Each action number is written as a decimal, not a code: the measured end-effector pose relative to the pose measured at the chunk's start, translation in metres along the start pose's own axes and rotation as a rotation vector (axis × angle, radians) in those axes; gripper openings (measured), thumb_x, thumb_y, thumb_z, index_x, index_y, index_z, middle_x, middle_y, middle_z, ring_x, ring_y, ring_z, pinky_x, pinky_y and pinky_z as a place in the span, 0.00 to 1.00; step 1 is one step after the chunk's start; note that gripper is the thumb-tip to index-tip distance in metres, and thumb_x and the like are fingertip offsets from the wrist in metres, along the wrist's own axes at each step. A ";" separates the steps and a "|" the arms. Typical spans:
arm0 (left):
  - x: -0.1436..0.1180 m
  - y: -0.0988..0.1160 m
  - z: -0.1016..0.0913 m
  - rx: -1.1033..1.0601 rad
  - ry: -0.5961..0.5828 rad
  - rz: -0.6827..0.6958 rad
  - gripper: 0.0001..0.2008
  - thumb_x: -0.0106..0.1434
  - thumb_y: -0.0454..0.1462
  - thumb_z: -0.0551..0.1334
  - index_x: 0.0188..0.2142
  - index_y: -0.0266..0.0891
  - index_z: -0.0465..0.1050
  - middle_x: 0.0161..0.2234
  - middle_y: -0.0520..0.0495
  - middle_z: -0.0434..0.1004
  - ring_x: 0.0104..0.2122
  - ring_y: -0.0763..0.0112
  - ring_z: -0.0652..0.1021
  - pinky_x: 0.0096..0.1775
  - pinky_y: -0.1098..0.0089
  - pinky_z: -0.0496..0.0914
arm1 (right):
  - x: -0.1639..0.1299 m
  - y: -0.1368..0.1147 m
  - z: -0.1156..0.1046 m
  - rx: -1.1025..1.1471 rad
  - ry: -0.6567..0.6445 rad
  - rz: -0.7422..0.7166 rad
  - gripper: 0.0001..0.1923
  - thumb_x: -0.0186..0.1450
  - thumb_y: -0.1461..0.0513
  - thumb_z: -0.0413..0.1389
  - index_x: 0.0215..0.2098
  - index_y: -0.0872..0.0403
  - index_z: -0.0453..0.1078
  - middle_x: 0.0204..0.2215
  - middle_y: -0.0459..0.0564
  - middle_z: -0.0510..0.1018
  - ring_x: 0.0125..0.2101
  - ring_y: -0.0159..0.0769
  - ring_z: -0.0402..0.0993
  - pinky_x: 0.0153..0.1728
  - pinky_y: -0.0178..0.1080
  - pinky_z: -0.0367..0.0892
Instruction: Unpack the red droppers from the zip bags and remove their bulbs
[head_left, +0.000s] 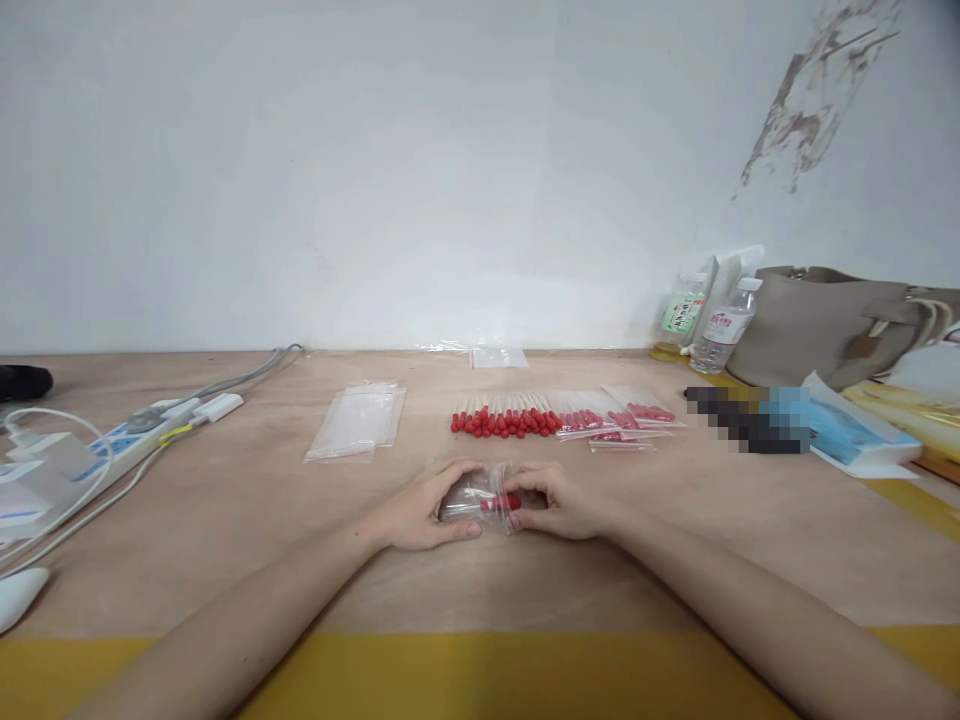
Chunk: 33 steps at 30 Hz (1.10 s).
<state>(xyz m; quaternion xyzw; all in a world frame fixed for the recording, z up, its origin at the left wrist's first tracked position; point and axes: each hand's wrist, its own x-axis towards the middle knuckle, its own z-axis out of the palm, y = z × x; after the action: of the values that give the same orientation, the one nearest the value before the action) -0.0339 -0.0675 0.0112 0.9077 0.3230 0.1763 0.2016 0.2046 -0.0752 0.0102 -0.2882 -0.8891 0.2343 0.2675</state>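
Both grips, left hand point(420, 515) and right hand point(559, 505), pinch apparently one small bag point(480, 497) between them.

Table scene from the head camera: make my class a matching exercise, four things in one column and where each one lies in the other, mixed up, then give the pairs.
Things
1. small clear bag
2. stack of empty bags
3. loose red-tipped sticks
4. water bottle

Places
A. in a row at mid-table, beyond the hands
B. far right, by the wall next to a beige handbag
C. held between the left hand and the right hand
D. flat on the table, left of the red row

Pairs: 1-C, 2-D, 3-A, 4-B
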 end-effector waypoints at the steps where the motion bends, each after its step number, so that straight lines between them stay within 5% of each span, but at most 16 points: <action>1: 0.000 0.000 0.000 0.002 0.002 0.001 0.33 0.54 0.48 0.60 0.56 0.42 0.51 0.55 0.42 0.58 0.52 0.59 0.63 0.52 0.59 0.60 | 0.000 0.000 0.003 -0.004 0.014 -0.004 0.11 0.56 0.60 0.57 0.37 0.54 0.70 0.32 0.47 0.73 0.30 0.31 0.67 0.33 0.33 0.62; 6: -0.001 0.001 -0.001 0.020 -0.002 -0.019 0.34 0.55 0.49 0.59 0.57 0.41 0.51 0.55 0.42 0.58 0.52 0.59 0.64 0.52 0.60 0.60 | 0.002 0.002 0.004 0.061 0.087 0.080 0.08 0.60 0.63 0.51 0.36 0.53 0.71 0.29 0.46 0.74 0.28 0.29 0.67 0.31 0.33 0.62; 9: -0.001 0.001 -0.004 0.078 -0.038 -0.023 0.37 0.56 0.51 0.57 0.60 0.42 0.45 0.58 0.42 0.53 0.55 0.57 0.60 0.54 0.58 0.57 | -0.001 0.013 -0.007 0.298 0.129 0.208 0.11 0.58 0.59 0.53 0.37 0.55 0.70 0.30 0.47 0.75 0.26 0.28 0.68 0.28 0.33 0.63; 12: -0.003 0.001 -0.006 0.143 -0.109 0.016 0.38 0.58 0.51 0.55 0.61 0.46 0.38 0.61 0.44 0.43 0.59 0.55 0.50 0.57 0.53 0.49 | -0.006 0.030 -0.025 0.570 0.197 0.346 0.17 0.56 0.55 0.56 0.39 0.57 0.68 0.31 0.50 0.76 0.25 0.29 0.70 0.29 0.35 0.66; 17: -0.005 0.002 -0.007 0.217 -0.203 0.000 0.32 0.58 0.54 0.52 0.60 0.54 0.42 0.62 0.47 0.32 0.59 0.44 0.38 0.53 0.41 0.40 | -0.014 0.049 -0.069 0.614 0.481 0.436 0.18 0.51 0.53 0.60 0.36 0.55 0.70 0.31 0.50 0.77 0.29 0.31 0.72 0.32 0.35 0.67; 21: -0.007 0.005 -0.002 0.263 -0.217 -0.097 0.31 0.58 0.56 0.50 0.59 0.55 0.46 0.63 0.46 0.31 0.58 0.40 0.34 0.49 0.35 0.38 | -0.002 0.048 -0.088 0.433 0.700 0.342 0.18 0.53 0.52 0.57 0.38 0.53 0.69 0.33 0.50 0.77 0.32 0.33 0.72 0.34 0.37 0.67; 25: -0.005 0.007 0.002 0.288 -0.118 -0.116 0.29 0.59 0.55 0.49 0.58 0.55 0.49 0.62 0.46 0.42 0.59 0.43 0.39 0.51 0.36 0.34 | 0.030 0.047 -0.069 0.023 0.761 0.150 0.12 0.56 0.55 0.55 0.35 0.54 0.71 0.33 0.50 0.76 0.35 0.35 0.71 0.39 0.41 0.66; 30: 0.005 -0.003 0.001 0.263 0.203 -0.071 0.19 0.65 0.44 0.46 0.52 0.45 0.62 0.52 0.45 0.63 0.55 0.60 0.60 0.57 0.51 0.48 | 0.062 0.060 -0.030 -0.345 0.613 0.039 0.11 0.62 0.63 0.48 0.38 0.54 0.71 0.37 0.52 0.73 0.38 0.35 0.69 0.42 0.38 0.64; 33: 0.010 -0.012 0.001 0.187 0.221 0.026 0.17 0.65 0.41 0.48 0.48 0.41 0.66 0.51 0.44 0.64 0.52 0.66 0.65 0.54 0.63 0.59 | 0.066 0.065 -0.020 -0.471 0.476 0.094 0.11 0.62 0.65 0.47 0.39 0.55 0.71 0.38 0.54 0.73 0.38 0.35 0.68 0.41 0.37 0.63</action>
<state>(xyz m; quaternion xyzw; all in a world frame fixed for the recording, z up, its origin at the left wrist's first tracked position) -0.0325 -0.0521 0.0067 0.9018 0.3462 0.2468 0.0771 0.1963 0.0198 0.0107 -0.4296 -0.8170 -0.0394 0.3826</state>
